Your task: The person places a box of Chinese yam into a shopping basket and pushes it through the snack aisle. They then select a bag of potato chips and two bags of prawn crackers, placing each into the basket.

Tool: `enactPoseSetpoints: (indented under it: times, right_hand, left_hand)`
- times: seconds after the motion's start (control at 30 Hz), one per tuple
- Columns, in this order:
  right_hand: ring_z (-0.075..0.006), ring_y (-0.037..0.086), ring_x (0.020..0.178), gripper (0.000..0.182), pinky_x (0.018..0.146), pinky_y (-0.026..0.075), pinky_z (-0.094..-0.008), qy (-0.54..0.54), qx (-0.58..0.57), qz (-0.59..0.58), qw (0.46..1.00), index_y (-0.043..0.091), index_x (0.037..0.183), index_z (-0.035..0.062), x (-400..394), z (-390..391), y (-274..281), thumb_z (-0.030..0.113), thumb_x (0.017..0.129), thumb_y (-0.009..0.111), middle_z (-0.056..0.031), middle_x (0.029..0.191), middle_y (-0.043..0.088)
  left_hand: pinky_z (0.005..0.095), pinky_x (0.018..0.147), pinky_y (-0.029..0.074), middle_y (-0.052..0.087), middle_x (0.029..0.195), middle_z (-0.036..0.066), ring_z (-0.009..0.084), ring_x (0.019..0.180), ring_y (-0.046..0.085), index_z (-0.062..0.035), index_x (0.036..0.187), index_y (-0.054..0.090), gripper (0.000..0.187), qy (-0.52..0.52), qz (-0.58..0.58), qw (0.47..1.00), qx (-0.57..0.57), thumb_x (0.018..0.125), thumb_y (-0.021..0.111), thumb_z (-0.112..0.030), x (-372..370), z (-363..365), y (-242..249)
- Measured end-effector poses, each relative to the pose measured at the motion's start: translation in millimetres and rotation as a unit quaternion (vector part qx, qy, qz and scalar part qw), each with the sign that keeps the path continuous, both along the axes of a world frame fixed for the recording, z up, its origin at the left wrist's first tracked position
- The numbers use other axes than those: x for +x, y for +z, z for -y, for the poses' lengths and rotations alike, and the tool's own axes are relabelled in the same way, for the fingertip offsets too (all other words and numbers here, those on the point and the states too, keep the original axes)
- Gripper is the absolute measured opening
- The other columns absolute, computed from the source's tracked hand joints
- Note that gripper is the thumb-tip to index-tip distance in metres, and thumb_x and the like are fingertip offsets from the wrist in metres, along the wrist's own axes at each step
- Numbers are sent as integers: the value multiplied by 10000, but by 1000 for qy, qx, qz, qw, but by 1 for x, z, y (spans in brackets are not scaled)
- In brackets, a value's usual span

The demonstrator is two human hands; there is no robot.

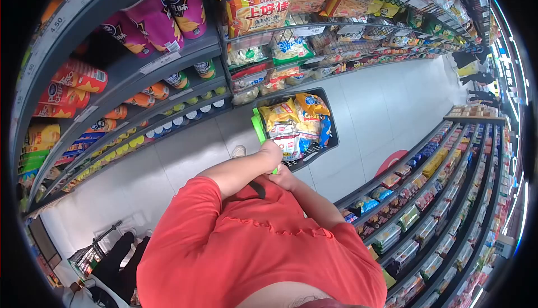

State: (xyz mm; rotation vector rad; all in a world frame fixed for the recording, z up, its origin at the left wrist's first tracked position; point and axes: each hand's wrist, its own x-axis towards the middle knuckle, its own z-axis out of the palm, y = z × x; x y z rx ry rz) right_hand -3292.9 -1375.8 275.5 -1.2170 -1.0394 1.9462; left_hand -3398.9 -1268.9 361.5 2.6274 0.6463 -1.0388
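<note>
A black shopping basket (334,134) filled with snack bags is just ahead of me on the floor side of the shelves. Its green handle (258,124) slants along the near-left side toward my body. My left hand (272,151) is closed around this handle. Lower and slightly to the right, my right hand (285,179) is closed at the handle's near end, its fingers partly hidden. Inside the basket are a yellow bag (280,113), an orange bag (311,105) and a white-and-red pack (287,146), among several others.
Shelves with purple canisters (148,21) and red canisters (66,91) stand on the left. Bagged snacks (260,8) hang in wire racks ahead. A long shelf (426,196) of packets runs along the right. Other people stand behind at lower left (120,260) and far down the aisle (481,78).
</note>
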Motion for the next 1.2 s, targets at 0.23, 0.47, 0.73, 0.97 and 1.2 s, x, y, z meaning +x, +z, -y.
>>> enactPoseSetpoints:
  times: [0.23, 0.47, 0.73, 0.97, 1.2]
  right_hand:
    - [-264, 651, 1048, 435, 928, 502, -362, 64, 147, 44, 986, 595, 1172, -9, -24, 10, -30, 47, 745, 653, -168, 1094, 685]
    - [-383, 461, 1241, 655, 1083, 325, -464, 277, 346, 87, 892, 550, 1256, 70, 19, -5, -29, 267, 678, 786, -193, 1283, 527]
    - [-296, 561, 1206, 659, 1014, 451, -399, 238, 103, 153, 953, 493, 1364, 30, 190, 45, -76, 275, 813, 759, -185, 1281, 589]
    - [-250, 683, 989, 486, 915, 510, -347, 223, -10, 304, 926, 561, 1257, -52, 270, 86, -130, 219, 862, 646, -165, 1070, 708]
    - [-197, 669, 880, 351, 789, 533, -340, 228, 38, 451, 862, 642, 1168, 13, 384, 104, -131, 220, 885, 627, -128, 999, 709]
  left_hand:
    - [400, 768, 504, 738, 936, 60, 235, 913, 705, -135, 943, 777, 253, 59, 8, 998, 12, 706, 746, -218, -30, 20, 4]
    - [380, 799, 484, 725, 829, 67, 239, 834, 696, -155, 789, 755, 115, 47, -66, 997, 10, 710, 687, -202, -39, 46, 7]
    - [352, 834, 475, 736, 860, 74, 236, 873, 685, -146, 791, 758, 108, 66, -103, 990, 73, 708, 690, -157, -27, 56, 7]
    - [368, 810, 460, 726, 830, 61, 230, 831, 682, -155, 760, 743, 109, 61, -23, 991, 114, 761, 635, -141, -45, 50, -5]
    - [425, 930, 410, 707, 976, 29, 194, 1006, 622, -165, 900, 751, 162, 80, -70, 989, 102, 788, 654, -230, -38, 61, -27]
